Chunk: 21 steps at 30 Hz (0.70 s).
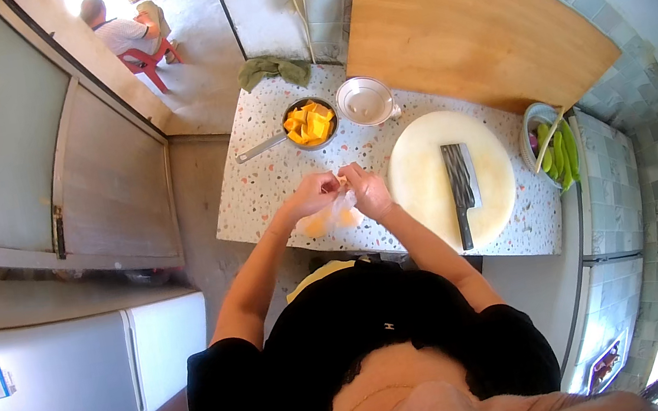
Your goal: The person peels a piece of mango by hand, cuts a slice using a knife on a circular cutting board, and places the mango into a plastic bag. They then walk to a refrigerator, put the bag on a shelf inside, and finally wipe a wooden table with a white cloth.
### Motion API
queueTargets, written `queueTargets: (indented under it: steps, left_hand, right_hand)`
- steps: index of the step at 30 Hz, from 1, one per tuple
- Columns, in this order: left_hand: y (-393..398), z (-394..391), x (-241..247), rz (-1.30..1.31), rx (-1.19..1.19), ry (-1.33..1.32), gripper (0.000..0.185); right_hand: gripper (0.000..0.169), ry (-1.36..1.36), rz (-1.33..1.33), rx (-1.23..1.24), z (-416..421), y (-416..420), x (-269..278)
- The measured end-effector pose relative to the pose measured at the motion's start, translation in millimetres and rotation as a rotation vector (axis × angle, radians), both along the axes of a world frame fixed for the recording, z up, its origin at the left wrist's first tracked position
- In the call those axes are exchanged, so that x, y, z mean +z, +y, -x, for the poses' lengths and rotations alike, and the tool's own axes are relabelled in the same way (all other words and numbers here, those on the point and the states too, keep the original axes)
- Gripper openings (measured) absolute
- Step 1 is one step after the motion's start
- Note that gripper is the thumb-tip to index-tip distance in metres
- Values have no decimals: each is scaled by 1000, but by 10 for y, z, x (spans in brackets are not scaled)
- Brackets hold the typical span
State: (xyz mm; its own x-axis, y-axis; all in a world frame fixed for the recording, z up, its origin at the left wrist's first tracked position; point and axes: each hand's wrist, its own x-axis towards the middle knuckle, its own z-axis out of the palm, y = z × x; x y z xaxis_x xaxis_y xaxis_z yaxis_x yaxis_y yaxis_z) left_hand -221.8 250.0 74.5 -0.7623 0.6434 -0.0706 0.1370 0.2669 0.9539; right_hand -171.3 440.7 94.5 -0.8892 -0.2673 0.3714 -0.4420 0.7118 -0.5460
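Observation:
My left hand (314, 195) and my right hand (370, 191) meet at the neck of a thin clear plastic bag (340, 210), fingers pinched on it. Pale orange contents show through the bag below my hands, over the counter's near edge; what they are is unclear. Beyond my left hand sits a small saucepan (310, 123) with a grey handle, full of cut chunks of orange pumpkin or squash. A whitish bowl (365, 101) stands beside the pan. To the right of my right hand, a cleaver (462, 195) with a dark handle lies on a round white chopping board (415, 190).
The speckled terrazzo counter (259, 181) bears a green cloth (274, 72) at its far corner. A large wooden board (467, 16) leans on the tiled wall. At right is a basket (528, 134) of green vegetables. A person (127, 33) sits beyond the doorway.

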Motion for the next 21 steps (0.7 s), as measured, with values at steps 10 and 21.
queueTargets:
  steps: [10, 21]
  left_hand:
    - [-18, 171, -190, -202, -42, -256, 18]
    - [-221, 215, -191, 89, -41, 529, 7]
  right_hand:
    - [16, 113, 99, -113, -55, -92, 36]
    - [30, -28, 208, -27, -522, 264, -319]
